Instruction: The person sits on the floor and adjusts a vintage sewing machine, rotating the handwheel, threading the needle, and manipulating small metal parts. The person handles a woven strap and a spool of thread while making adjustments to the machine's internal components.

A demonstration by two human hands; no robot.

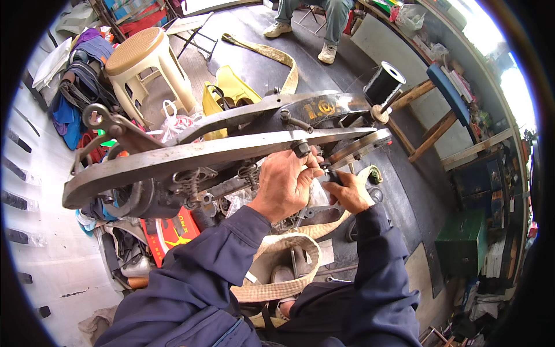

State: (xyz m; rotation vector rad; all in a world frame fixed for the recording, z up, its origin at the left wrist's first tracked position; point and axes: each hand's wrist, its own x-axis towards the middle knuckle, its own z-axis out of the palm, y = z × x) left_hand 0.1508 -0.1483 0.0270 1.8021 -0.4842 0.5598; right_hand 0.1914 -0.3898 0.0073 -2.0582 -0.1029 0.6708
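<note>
A heavy metal sewing machine frame point(127, 165) lies across my view, with long arms, springs point(191, 185) and a black bolt head point(300, 149). My left hand point(286, 182) is closed just below that bolt, at the underside of the long bar; what its fingers grip is mostly hidden. To its right, my right hand point(347, 191) grips a small dark tool or fitting point(330, 178) under the machine's end. A black thread spool point(383, 81) stands on a spindle above that end. A pale canvas belt point(309, 250) loops below my hands.
A beige plastic stool point(136, 49), yellow bags point(231, 87) and piled bags point(78, 81) are at the back left. A seated person's legs point(335, 29) show at the top. A blue-topped wooden stool point(448, 92) and a green box point(459, 243) stand at the right; a red box point(165, 237) lies lower left.
</note>
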